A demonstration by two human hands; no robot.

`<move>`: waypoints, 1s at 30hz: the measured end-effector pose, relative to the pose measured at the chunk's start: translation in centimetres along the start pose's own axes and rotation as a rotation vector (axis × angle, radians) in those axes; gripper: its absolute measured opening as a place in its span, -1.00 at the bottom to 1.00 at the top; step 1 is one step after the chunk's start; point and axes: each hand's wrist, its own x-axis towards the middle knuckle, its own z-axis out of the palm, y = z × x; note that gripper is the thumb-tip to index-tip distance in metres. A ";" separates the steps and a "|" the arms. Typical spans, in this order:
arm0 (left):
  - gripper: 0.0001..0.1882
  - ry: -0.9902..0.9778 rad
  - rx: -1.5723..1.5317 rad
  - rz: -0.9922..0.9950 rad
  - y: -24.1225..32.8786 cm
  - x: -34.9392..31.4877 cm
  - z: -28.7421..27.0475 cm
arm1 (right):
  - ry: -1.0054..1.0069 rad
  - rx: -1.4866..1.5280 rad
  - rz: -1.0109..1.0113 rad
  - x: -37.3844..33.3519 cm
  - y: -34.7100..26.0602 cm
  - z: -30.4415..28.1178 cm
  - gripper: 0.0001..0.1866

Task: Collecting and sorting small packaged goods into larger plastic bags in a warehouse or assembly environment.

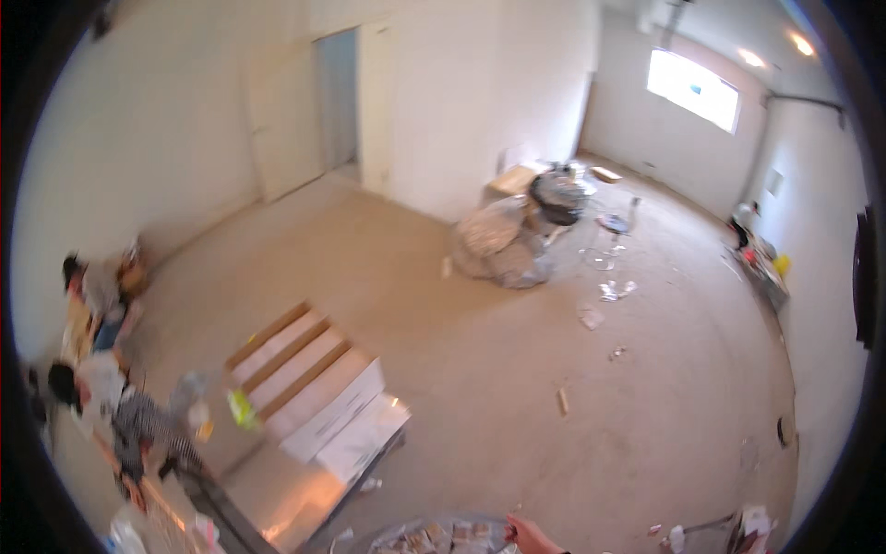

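My right hand (531,535) shows at the lower edge, its fingers closed at the rim of a clear plastic bag (392,538). Inside the bag lie several small brownish packets (448,535), blurred and cut off by the picture's edge. My left hand is out of view. To the left of the bag stands a shiny metal-topped table (309,489). White cartons (305,369) with brown strips along their tops stand by the table's far end, and white flaps or sheets (355,425) slope down their near side.
Two people (138,429) (97,286) are at the left wall. Another person (744,222) is by the far right wall. Large filled plastic bags (503,242) stand near the wall corner, with a stool (612,224) beyond. Scraps (616,291) litter the floor. A doorway (339,102) stands open.
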 end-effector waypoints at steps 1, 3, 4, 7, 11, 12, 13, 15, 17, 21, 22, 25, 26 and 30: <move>-0.72 -0.062 -0.002 0.028 3.1 2.0 2.9 | 0.001 0.009 -0.006 -0.3 -0.5 -3.4 -0.68; -0.72 -0.167 0.004 0.036 7.2 3.3 8.1 | 0.079 0.023 0.063 -1.6 -2.5 -7.6 -0.70; -0.73 -0.216 0.009 0.024 8.5 3.2 10.5 | 0.103 0.066 0.056 -2.2 -3.0 -9.6 -0.70; -0.74 -0.386 0.020 -0.032 15.0 1.6 19.9 | 0.183 0.023 -0.012 -3.7 -5.7 -16.1 -0.69; -0.75 -0.504 -0.013 -0.175 21.8 -4.1 29.2 | 0.172 0.232 -0.148 -5.8 -10.6 -23.6 -0.70; -0.75 -0.528 -0.040 -0.197 23.6 -4.9 31.8 | 0.209 0.313 -0.191 -6.2 -11.6 -25.4 -0.71; -0.75 -0.553 -0.068 -0.219 25.4 -5.9 34.5 | 0.244 0.391 -0.236 -6.5 -12.7 -27.2 -0.72; -0.75 -0.583 -0.110 -0.229 29.5 -7.4 39.7 | 0.300 0.465 -0.313 -7.5 -14.4 -31.0 -0.72; -0.76 -0.781 -0.079 -0.051 34.0 -7.1 45.6 | 0.368 0.551 -0.384 -8.2 -15.9 -34.5 -0.73; -0.77 -1.004 -0.121 -0.097 39.1 -5.0 57.5 | 0.527 0.808 -0.614 -9.9 -21.1 -39.3 -0.79; -0.77 -1.046 -0.109 -0.092 40.7 -4.8 60.2 | 0.639 0.877 -0.583 -10.2 -22.6 -40.2 -0.81; -0.78 -1.183 -0.088 -0.127 45.8 -4.6 67.3 | 0.706 0.906 -0.725 -10.7 -26.4 -43.0 -0.84; -0.78 -1.236 -0.061 -0.164 47.3 -4.3 69.5 | 0.785 0.950 -0.683 -11.1 -28.1 -43.0 -0.85; -0.77 -1.441 0.084 -0.123 50.8 -2.2 84.3 | 1.081 1.095 -0.752 -11.9 -36.8 -43.1 -0.86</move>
